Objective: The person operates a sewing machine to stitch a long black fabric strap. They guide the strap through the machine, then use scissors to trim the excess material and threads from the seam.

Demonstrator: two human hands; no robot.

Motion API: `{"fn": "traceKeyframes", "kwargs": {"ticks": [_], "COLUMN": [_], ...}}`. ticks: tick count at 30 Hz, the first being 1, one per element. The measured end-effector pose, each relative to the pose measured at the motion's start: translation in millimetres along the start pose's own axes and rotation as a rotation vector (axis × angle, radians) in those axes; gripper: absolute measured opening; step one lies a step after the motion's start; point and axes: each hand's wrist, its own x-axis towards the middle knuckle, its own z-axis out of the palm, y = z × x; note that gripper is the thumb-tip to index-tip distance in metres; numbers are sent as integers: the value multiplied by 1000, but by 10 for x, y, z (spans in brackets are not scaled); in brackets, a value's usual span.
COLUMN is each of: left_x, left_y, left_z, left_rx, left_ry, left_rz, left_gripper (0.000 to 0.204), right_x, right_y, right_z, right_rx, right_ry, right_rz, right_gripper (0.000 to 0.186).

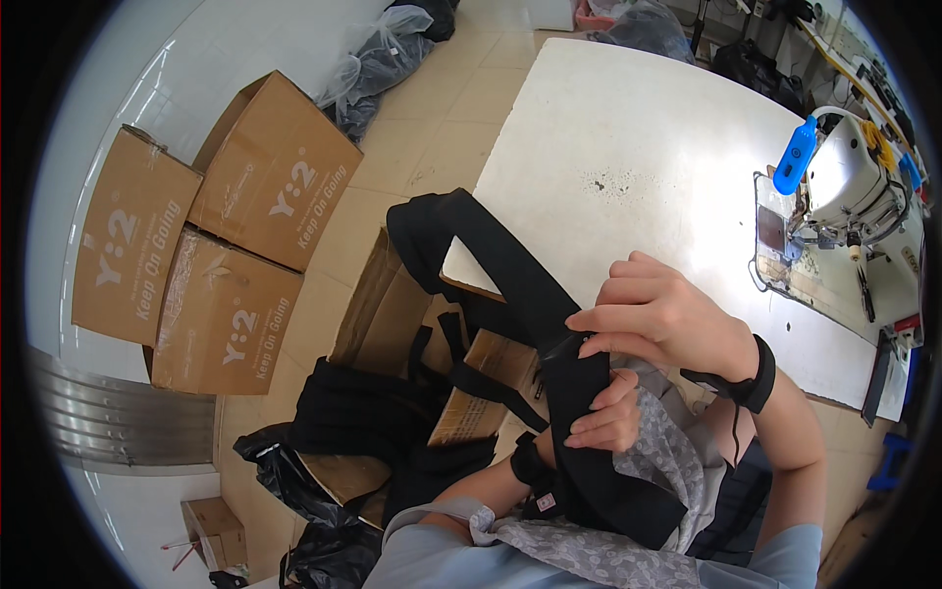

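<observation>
A long, wide black fabric band (515, 257) drapes over the table's left corner and runs down across my lap. At a crosswise seam or overlap in it, the thumb and forefinger of my right hand (662, 312) pinch the band's right edge. Just below, my left hand (606, 417) grips the same band, its fingers curled over the edge and the palm partly hidden. The band's lower end (628, 506) lies on my grey patterned apron (653, 447). Both of my wrists wear black straps.
On the right of the white table (628, 128) stands a sewing machine (844, 182) with a blue bottle-shaped object (796, 155) beside it. An open carton (368, 294) with black fabric (353, 417) sits left of my lap. Stacked cartons (280, 177) and plastic bags (383, 59) line the left.
</observation>
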Motion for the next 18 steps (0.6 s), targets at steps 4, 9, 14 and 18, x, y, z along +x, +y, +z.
{"fn": "traceKeyframes", "kwargs": {"ticks": [4,9,14,18], "left_x": [1,2,-17,-17], "left_y": [23,82,67,80], "left_z": [54,85,113,88], "left_rx": [33,86,87,86], "left_ry": [9,-4,65,40], "left_rz": [48,34,47,38], "left_gripper": [26,26,25,25], "right_x": [22,63,53,52], "right_y": [15,-15,-57,-44], "right_z": [61,-45,-2,18], "right_rx": [14,69,73,43], "right_ry": [15,37,-9,-32], "right_rz": [22,129,112,122], "right_gripper": [24,22,23,23]}}
